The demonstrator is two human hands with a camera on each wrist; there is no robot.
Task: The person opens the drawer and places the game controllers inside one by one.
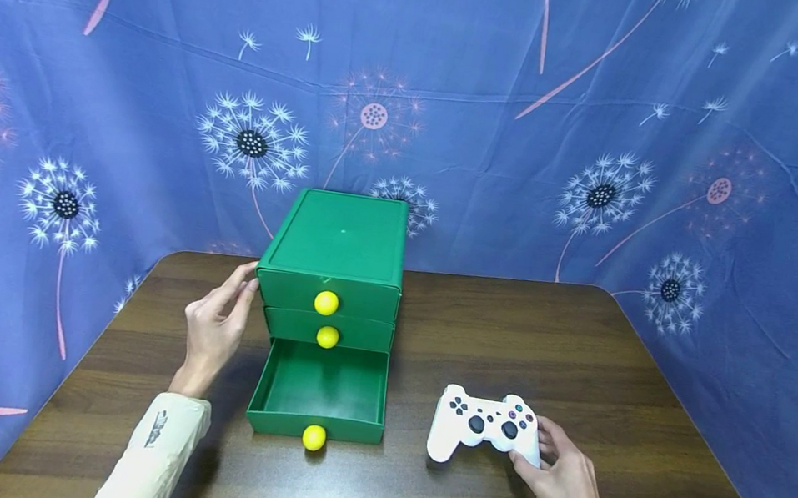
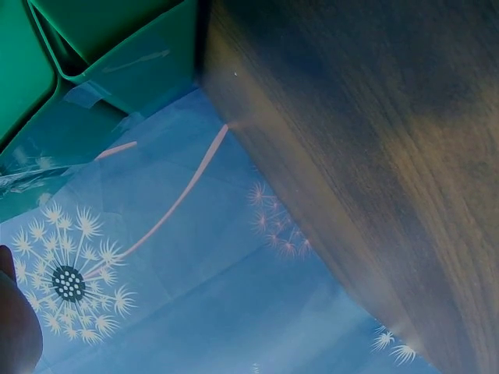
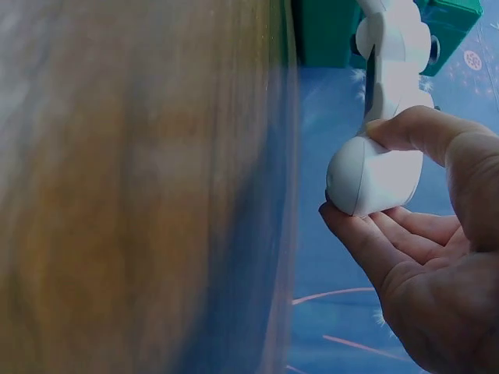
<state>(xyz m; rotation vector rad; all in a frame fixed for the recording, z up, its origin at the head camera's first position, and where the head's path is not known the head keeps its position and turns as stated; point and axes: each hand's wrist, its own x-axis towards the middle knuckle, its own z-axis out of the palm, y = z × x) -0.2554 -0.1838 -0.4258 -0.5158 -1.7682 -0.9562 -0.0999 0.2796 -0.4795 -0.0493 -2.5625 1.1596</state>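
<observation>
My right hand [image 1: 568,482] pinches the right grip of a white game controller [image 1: 454,433], thumb on one side and fingers on the other. In the right wrist view the controller [image 3: 394,86] stands off the table in that hand. My left hand [image 1: 216,326] touches the upper left front corner of a green drawer unit [image 1: 348,234] with its fingertips. Three drawers have round yellow knobs. The bottom drawer [image 1: 318,426] is pulled out, its bare inside showing, while the upper two are pushed in. Only a bit of the left hand [image 2: 17,327] shows in the left wrist view.
The brown wooden table [image 1: 508,339] bears the drawer unit left of its middle. A blue dandelion-print cloth [image 1: 458,147] hangs behind the table and along both sides. Clear tape [image 2: 144,74] runs over the unit's side.
</observation>
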